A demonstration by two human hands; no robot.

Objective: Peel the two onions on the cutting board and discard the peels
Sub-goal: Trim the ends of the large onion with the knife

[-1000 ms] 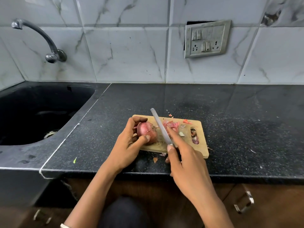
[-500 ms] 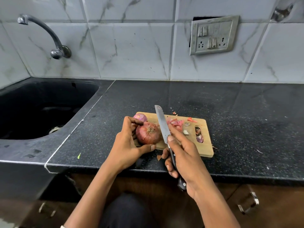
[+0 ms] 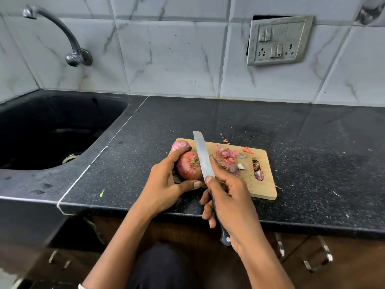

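Papery red-skinned onion (image 3: pixel 190 166) is being gripped by the left hand (image 3: pixel 164 189) at the wooden cutting board's (image 3: pixel 263 184) near-left end; its rooty end seemingly being trimmed with the steel-bladed black-handled knife (image 3: pixel 203 158), clasped in the right hand (image 3: pixel 231 197). Careful paring is being called for.

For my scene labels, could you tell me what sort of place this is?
Most likely a home kitchen: a black sink under a wall tap, and an onion on a cutting board.

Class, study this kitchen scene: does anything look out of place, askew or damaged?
Yes. The switch plate on the tiled wall hangs crooked, with a dark gap showing behind its top edge. Also, onion peel scraps lie on the counter beyond the cutting board.
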